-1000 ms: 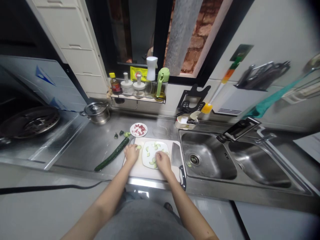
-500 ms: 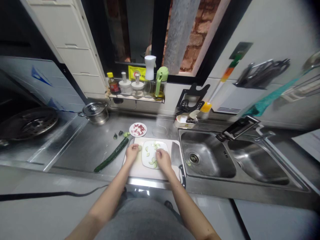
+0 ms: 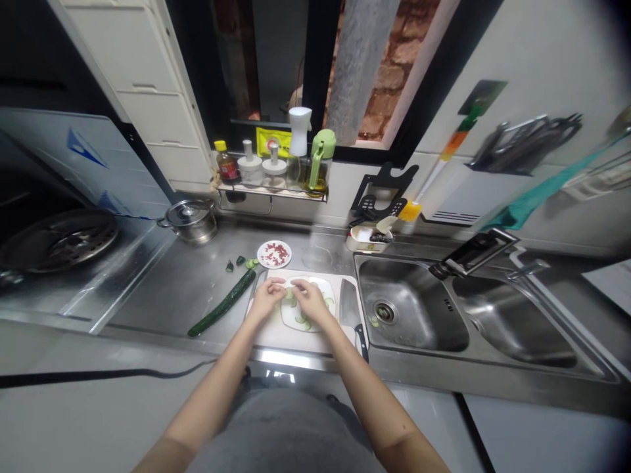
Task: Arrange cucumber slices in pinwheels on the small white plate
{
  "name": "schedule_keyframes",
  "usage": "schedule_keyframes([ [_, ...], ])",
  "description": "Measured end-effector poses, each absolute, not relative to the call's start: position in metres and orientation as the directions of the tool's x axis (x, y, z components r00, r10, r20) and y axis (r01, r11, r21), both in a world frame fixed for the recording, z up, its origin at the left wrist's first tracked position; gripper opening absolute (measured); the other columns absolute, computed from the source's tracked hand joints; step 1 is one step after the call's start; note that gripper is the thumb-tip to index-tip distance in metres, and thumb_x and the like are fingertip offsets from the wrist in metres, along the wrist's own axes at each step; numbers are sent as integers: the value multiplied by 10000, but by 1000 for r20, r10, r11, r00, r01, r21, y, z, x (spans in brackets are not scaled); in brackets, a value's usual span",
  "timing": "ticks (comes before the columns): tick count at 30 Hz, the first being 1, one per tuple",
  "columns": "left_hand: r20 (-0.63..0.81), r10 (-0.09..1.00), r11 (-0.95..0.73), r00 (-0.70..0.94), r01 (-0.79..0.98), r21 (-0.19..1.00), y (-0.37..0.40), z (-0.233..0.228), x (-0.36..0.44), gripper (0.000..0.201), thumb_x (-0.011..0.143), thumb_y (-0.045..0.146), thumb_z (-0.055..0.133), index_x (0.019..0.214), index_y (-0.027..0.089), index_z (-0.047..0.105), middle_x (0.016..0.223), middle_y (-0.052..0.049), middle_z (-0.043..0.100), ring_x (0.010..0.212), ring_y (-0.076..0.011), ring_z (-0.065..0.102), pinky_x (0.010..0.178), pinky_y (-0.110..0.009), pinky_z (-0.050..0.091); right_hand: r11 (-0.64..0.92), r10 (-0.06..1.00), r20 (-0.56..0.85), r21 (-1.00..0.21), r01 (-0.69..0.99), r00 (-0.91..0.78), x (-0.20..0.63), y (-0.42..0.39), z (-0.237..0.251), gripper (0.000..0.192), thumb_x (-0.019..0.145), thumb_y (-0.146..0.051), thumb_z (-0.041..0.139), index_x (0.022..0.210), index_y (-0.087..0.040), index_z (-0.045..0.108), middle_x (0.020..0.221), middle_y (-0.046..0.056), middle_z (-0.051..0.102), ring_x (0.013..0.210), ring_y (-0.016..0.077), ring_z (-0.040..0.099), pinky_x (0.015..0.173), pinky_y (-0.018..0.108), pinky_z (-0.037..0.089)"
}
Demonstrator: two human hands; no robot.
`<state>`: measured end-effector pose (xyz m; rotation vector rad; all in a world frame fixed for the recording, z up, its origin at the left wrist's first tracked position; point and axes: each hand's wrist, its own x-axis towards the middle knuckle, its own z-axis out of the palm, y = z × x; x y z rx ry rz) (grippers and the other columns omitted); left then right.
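Close together, the left hand and the right hand hung over the left part of a white plate, fingertips turned toward each other. The fingers of both were bent, thumbs near the forefingers; a pale green slice showed just beneath them, but whether either hand was pinching it I could not tell. More cucumber slices lay scattered on the plate, which sat on a pale cutting board. Along the board's right side lay a knife, its dark handle toward the person. To the left, a long cucumber rested aslant on the steel table, with a few cut pieces near its far end. Beside those stood a small dish of chopped red bits.
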<state>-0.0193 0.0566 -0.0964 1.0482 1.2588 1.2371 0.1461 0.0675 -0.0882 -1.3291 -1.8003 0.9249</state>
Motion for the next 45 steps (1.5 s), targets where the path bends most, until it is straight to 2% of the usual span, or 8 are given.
schedule_keyframes([
  [5,-73,996,69,-49,-83,994,54,-84,-14,378,578,304,784,901,155,655,676,9,659,654,-129,611,675,-246,456,222,960,129,-893,393,-249,142,69,-82,173,857,-263,541,766,-180,662,774,33,689,767,175,619,765,291,478],
  [12,-244,949,208,-200,-183,961,50,-74,-6,441,652,498,747,909,148,669,694,-23,677,617,-110,581,569,-201,394,140,984,99,-947,290,-151,149,73,-73,206,830,-351,552,724,-188,624,771,24,659,771,175,598,730,282,465],
  [16,-461,887,435,-11,-312,845,45,-68,-1,536,726,622,669,987,153,641,598,3,628,453,-61,475,432,-163,245,164,982,131,-951,262,-137,151,72,-67,239,837,-394,554,734,-187,617,782,31,660,800,183,596,768,297,463],
  [20,-541,825,556,164,-410,723,43,-59,4,477,762,581,682,1002,176,607,626,9,628,448,-45,493,398,-132,218,188,974,147,-948,256,-171,153,70,-64,247,845,-408,554,752,-190,623,790,34,662,818,188,599,763,294,466],
  [26,-494,844,527,211,-502,686,45,-52,7,377,729,359,774,1023,184,615,691,26,616,473,-30,506,381,-116,263,237,959,180,-933,272,-218,161,67,-59,224,856,-391,563,776,-195,636,805,37,668,846,188,598,751,288,468],
  [32,-465,869,482,172,-511,712,42,-49,3,488,675,232,789,1125,183,606,758,11,643,536,-39,532,417,-125,311,299,942,219,-892,340,-255,165,62,-49,196,863,-359,577,776,-200,653,846,40,680,892,189,594,790,291,447],
  [40,-319,944,327,79,-332,885,44,-46,-1,619,564,318,838,1131,183,630,665,34,607,529,-65,509,468,-178,300,331,938,250,-849,412,-239,162,57,-40,183,865,-320,577,746,-202,651,836,41,675,892,197,586,831,312,436],
  [45,-181,983,180,23,-280,943,44,-45,-3,624,571,361,824,1126,171,613,714,17,659,638,-115,597,627,-228,432,305,945,227,-873,382,-235,161,59,-42,170,846,-321,574,760,-199,654,833,40,670,881,196,587,813,306,441],
])
